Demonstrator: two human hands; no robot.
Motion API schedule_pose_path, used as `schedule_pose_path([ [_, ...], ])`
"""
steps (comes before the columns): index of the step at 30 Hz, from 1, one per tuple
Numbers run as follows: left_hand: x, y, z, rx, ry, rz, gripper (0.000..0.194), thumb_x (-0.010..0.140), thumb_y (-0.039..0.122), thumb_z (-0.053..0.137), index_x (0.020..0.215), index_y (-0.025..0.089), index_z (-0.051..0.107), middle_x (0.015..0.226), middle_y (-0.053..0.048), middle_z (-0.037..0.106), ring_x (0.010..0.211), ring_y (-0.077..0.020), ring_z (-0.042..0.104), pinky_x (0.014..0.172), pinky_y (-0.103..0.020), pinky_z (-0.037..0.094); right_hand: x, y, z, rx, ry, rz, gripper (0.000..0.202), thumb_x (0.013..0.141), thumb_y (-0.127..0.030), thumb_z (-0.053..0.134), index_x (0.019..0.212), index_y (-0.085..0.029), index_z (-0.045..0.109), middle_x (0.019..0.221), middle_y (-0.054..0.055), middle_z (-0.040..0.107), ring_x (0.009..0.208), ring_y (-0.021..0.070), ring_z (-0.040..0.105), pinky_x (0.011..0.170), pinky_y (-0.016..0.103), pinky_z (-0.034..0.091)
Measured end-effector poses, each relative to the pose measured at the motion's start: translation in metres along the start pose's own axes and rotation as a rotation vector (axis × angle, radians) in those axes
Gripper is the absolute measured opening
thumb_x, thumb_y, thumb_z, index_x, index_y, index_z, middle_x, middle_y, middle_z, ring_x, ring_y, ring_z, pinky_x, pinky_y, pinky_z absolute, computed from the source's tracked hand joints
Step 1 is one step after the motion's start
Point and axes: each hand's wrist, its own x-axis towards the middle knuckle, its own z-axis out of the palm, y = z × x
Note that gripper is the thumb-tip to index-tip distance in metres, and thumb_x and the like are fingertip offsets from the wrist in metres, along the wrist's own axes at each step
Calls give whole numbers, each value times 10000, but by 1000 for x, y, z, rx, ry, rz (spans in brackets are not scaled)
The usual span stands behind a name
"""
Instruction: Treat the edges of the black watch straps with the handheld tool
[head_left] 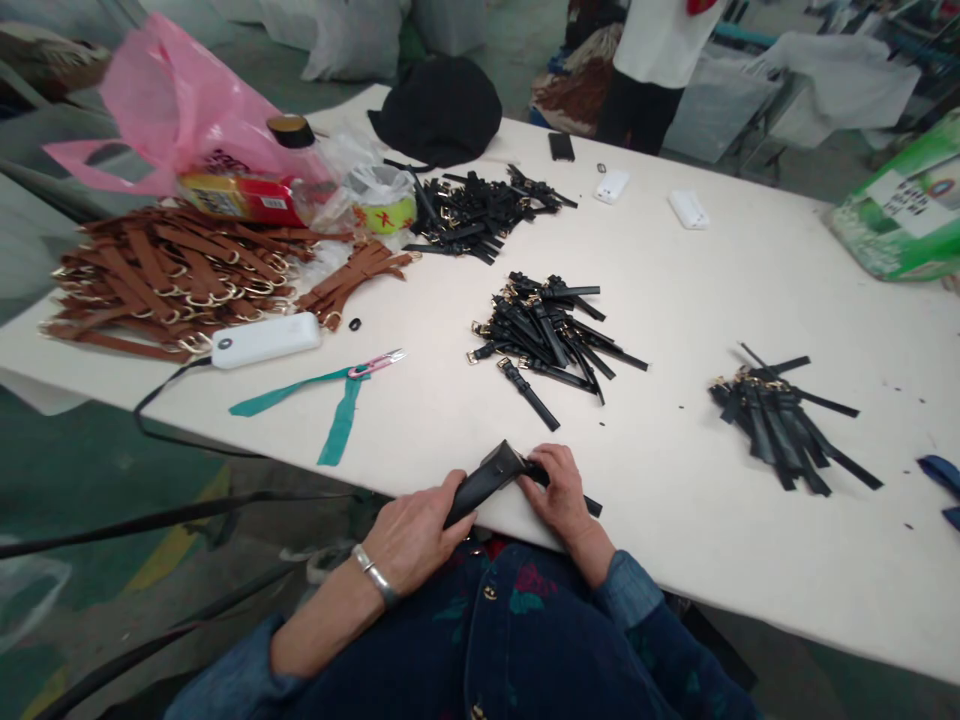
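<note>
At the table's front edge my left hand [421,528], with a silver bracelet at the wrist, is wrapped round a wide black leather piece [484,482] that slants up to the right. My right hand [557,492] pinches a narrow black strap [534,472] beside the upper end of that piece; the strap's tail sticks out past the hand. Beyond my hands lies a pile of black buckled straps [551,330], one strap lying loose at its near side. A fanned bunch of black straps [784,420] rests farther right.
Brown straps [172,270], a white power bank [266,341] and pink snips [375,365] with teal ribbon lie left on the white table [645,300]. Behind are more black straps [480,210], a black cap [442,108] and a pink bag [180,100]. A person stands beyond.
</note>
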Motion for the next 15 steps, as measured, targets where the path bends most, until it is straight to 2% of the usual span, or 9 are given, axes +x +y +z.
schedule_pose_path([
  [3, 7, 4, 3, 60, -13, -11, 391, 806, 459, 312, 1129, 244, 362, 845, -56, 648, 774, -229, 612, 638, -304, 404, -2, 3, -1, 25, 22, -2, 199, 724, -259, 582, 907, -184, 570, 1025, 96, 507, 986, 218, 463, 838, 384, 420],
  [6, 9, 6, 4, 91, -22, -19, 379, 810, 464, 291, 1098, 232, 376, 822, -56, 649, 749, -237, 616, 611, -308, 409, -5, 7, -2, 14, 23, -19, 237, 719, -255, 589, 947, -192, 576, 1044, 99, 502, 990, 220, 464, 830, 387, 427],
  [15, 16, 25, 4, 177, -21, -42, 378, 811, 457, 298, 1090, 212, 363, 838, -73, 637, 749, -240, 616, 617, -323, 427, -7, 11, 1, 29, 40, -28, 237, 725, -238, 585, 956, -186, 590, 928, 84, 527, 888, 207, 488, 769, 372, 453],
])
